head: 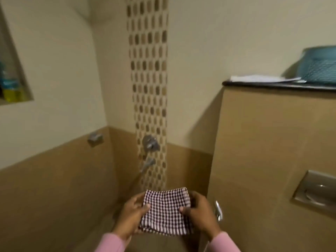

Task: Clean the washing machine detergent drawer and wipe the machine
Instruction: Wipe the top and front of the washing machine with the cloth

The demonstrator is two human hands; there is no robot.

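Left hand, right hand grip folded checked cloth, maroon-white, by opposite edges.

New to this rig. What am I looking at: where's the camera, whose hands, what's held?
No robot here: a person wears one wide-angle camera on the head, looking forward and down, so this single picture is their own view. The left hand and right hand each pinch a side of a folded checked cloth. Ahead is a tiled corner with a tap. At right, a dark ledge bears a blue basket and papers. No washing machine is in view.
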